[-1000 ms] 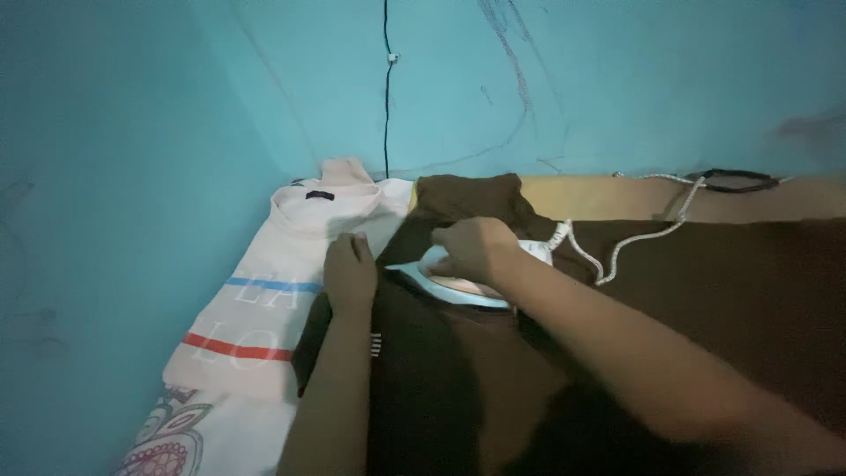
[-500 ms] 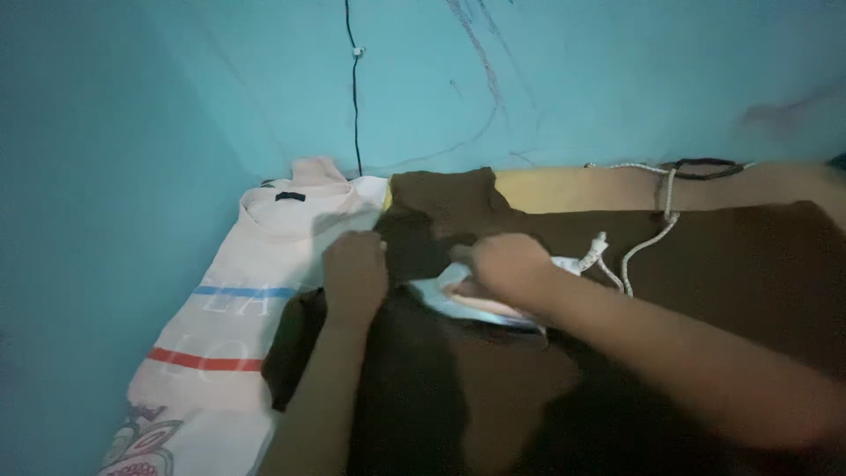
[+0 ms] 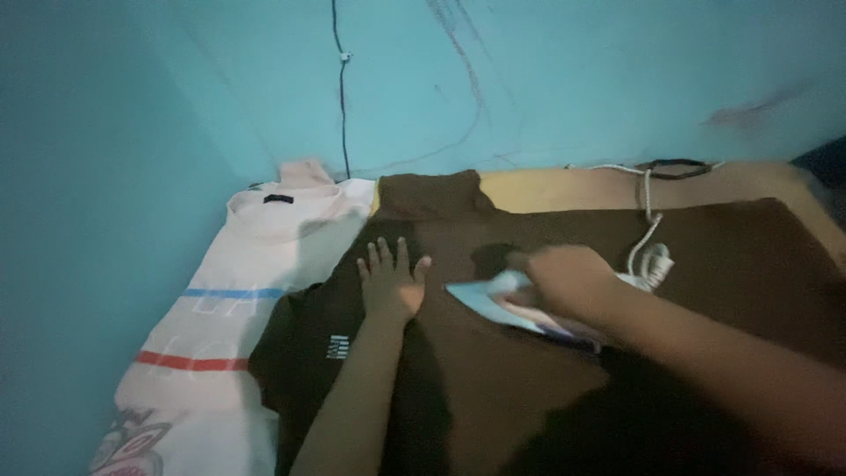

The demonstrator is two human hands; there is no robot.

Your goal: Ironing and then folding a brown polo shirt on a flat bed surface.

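A dark brown garment (image 3: 493, 379) lies spread flat across the surface in front of me. My left hand (image 3: 389, 280) rests flat on it with fingers spread, near its left shoulder. My right hand (image 3: 564, 280) grips the handle of a white and pale blue clothes iron (image 3: 493, 304), whose sole sits on the brown cloth with its tip pointing left toward my left hand. The iron's white braided cord (image 3: 648, 238) trails off to the back right.
A pale pink shirt (image 3: 238, 291) with blue and red stripes lies to the left against the turquoise wall (image 3: 529, 79). A black cable (image 3: 337, 88) runs down the wall. A yellow cloth strip (image 3: 564, 187) shows behind the brown garment.
My right hand has slid the iron to the right and slightly toward me. My left hand has opened flat with fingers spread on the brown garment.
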